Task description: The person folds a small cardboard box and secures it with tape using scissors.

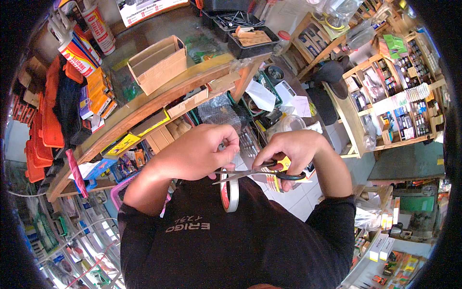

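Observation:
My left hand [207,149] is closed in front of my chest. From its fingertips a roll of tape [231,195] hangs on edge against my black shirt. My right hand [293,149] grips black-handled scissors [245,172]. Their blades are parted and point left, crossing at the top of the tape roll just below my left fingers. Under the right hand, beside the scissor handles, shows a small yellow and red striped pack [275,183]; whether my fingers hold it too I cannot tell.
Beyond my hands a glass-topped counter [163,96] carries an open cardboard box [159,67], sealant tubes [98,29] and a black tray [252,43]. Orange cases [48,125] stand at the left. Wooden shelves [385,96] with small goods stand at the right.

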Tool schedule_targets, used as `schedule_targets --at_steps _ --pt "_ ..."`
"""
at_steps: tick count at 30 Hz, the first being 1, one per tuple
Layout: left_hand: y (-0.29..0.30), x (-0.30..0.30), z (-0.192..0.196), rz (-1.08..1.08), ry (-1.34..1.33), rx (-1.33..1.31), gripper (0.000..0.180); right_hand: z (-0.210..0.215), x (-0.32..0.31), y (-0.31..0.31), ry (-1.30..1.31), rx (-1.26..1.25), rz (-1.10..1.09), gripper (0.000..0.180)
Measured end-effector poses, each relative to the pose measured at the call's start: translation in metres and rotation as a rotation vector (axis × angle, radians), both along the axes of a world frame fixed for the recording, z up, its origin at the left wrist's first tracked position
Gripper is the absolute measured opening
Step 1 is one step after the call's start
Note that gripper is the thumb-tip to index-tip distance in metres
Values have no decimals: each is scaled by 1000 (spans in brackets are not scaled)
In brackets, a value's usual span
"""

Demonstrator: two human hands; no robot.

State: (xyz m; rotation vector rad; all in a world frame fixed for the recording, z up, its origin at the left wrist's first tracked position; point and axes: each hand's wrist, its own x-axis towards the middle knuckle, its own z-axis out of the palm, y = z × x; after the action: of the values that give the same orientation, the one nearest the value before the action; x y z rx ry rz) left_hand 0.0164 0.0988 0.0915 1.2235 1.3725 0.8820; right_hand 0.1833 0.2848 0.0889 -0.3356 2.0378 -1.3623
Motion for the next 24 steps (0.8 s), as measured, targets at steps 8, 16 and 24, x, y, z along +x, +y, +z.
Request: schedule_targets --at_steps 8,16,24 --pt "0 5 8 -3 52 -48 11 -2 4 0 -35 -1 -35 70" --pt "-2 7 -7 19 97 155 15 -4 6 -3 38 -9 -14 61" --pt "0 8 -7 -49 92 104 10 -3 11 -6 -5 -67 -76 53"
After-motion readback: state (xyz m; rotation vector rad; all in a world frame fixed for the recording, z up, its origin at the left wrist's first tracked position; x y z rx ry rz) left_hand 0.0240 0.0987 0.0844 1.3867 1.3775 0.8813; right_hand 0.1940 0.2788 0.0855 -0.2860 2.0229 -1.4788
